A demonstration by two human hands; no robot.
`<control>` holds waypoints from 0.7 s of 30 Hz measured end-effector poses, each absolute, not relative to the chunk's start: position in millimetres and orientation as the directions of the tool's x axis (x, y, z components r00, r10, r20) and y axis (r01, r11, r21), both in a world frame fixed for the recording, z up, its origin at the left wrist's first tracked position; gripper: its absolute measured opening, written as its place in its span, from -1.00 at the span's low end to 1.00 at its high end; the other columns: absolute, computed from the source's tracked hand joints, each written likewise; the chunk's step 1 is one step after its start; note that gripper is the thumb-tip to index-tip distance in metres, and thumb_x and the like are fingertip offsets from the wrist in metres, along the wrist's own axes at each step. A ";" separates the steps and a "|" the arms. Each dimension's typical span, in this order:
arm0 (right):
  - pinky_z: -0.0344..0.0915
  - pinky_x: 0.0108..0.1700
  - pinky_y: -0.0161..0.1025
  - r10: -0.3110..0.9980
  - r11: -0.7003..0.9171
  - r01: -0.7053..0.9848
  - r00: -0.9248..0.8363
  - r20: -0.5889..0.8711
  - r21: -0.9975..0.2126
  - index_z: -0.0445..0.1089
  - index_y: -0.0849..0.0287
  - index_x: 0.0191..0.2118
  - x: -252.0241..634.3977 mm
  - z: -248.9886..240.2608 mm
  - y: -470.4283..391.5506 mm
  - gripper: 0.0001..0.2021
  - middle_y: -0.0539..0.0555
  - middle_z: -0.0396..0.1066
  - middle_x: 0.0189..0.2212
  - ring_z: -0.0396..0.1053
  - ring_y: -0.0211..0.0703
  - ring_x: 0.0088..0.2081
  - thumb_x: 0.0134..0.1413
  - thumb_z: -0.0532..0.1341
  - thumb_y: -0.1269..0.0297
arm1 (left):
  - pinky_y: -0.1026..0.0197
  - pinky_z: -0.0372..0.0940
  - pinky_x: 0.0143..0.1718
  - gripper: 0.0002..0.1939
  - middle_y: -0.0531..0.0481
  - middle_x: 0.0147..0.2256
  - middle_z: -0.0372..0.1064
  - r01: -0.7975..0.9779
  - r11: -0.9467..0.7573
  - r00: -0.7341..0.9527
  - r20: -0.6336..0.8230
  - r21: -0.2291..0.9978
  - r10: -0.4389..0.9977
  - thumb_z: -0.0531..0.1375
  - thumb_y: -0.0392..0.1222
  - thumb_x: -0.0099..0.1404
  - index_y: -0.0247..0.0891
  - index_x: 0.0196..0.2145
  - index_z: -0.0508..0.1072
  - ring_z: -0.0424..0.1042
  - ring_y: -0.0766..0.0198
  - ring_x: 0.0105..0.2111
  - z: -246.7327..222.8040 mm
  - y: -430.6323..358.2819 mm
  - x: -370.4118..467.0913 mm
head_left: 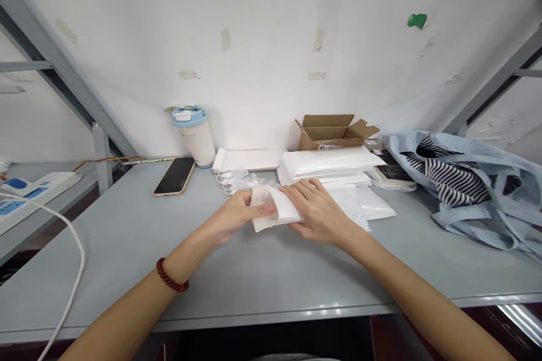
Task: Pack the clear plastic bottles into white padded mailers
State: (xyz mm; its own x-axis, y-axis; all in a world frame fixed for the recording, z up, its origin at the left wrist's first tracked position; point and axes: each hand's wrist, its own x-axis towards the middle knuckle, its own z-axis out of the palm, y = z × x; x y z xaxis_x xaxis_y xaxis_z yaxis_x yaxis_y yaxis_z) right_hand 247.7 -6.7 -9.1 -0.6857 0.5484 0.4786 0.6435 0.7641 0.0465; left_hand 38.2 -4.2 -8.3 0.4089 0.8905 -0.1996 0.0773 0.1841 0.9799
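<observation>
Both hands hold a small white packet in clear plastic just above the grey table. My left hand pinches its left end, thumb on top. My right hand covers its right half, fingers curled over it. A red bead bracelet circles my left wrist. Behind the hands lie loose white masks and a pile of white flat packets.
A phone lies face up at the back left beside a white cup with a blue lid. An open cardboard box stands against the wall. A blue bag with striped cloth fills the right side. A power strip and white cable sit left.
</observation>
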 end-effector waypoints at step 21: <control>0.13 -0.21 -0.09 0.453 0.830 0.550 -0.760 0.466 0.091 0.23 0.35 -0.03 238.6 -12.9 -14.0 -0.63 0.19 0.37 -0.31 0.24 -0.02 -0.27 0.00 0.10 0.33 | 0.35 -0.04 -0.59 -0.75 0.19 -0.66 0.05 0.182 0.072 0.227 -0.113 0.981 0.967 0.24 -0.25 -0.10 -0.28 -0.68 0.18 0.03 0.45 -0.61 -19.3 -13.4 59.0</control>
